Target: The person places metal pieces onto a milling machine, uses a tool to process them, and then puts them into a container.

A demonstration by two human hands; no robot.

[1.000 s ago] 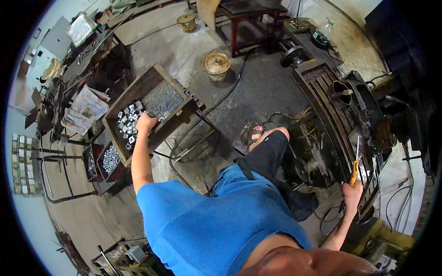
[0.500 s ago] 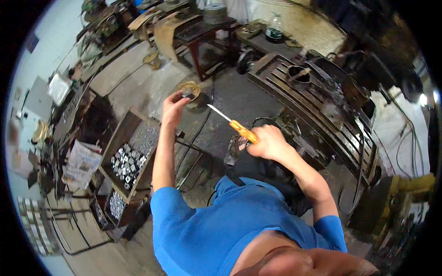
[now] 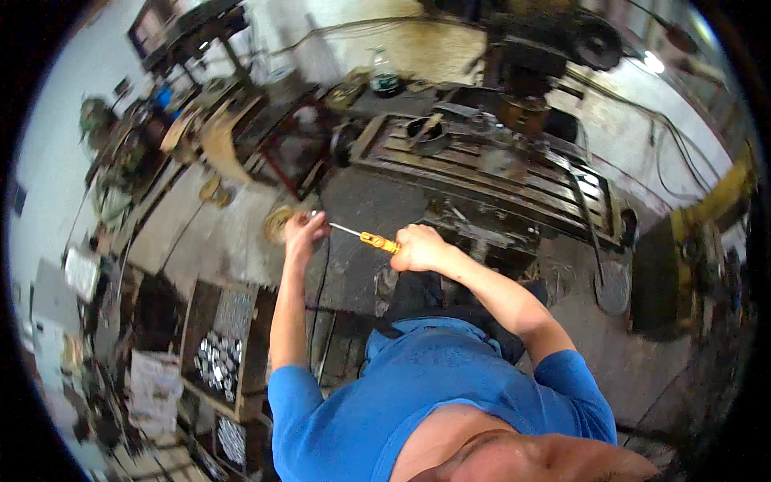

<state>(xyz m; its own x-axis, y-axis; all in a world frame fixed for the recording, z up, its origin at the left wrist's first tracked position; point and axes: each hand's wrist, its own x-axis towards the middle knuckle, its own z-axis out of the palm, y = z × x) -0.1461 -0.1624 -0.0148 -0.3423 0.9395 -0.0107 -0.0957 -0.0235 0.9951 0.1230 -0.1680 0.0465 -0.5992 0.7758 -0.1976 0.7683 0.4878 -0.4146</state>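
My right hand (image 3: 418, 247) is wrapped round the yellow handle of a screwdriver (image 3: 380, 242). Its thin metal shaft points left, and the tip reaches the fingers of my left hand (image 3: 303, 231). Those fingers are pinched on a small metal part (image 3: 314, 214), mostly hidden by them; its exact kind is too small to make out. Both hands are held up in front of my body, above the floor.
At lower left a wooden box (image 3: 191, 353) holds many small shiny metal pieces (image 3: 218, 361), beside a newspaper (image 3: 154, 386). A slotted machine table (image 3: 482, 173) stands ahead on the right, with a round pot (image 3: 428, 138) on it. A clear bottle (image 3: 384, 74) is behind.
The view has swung to the right and up. My hands have come closer together, and the screwdriver tip, earlier apart from my left hand, is now at its fingers.
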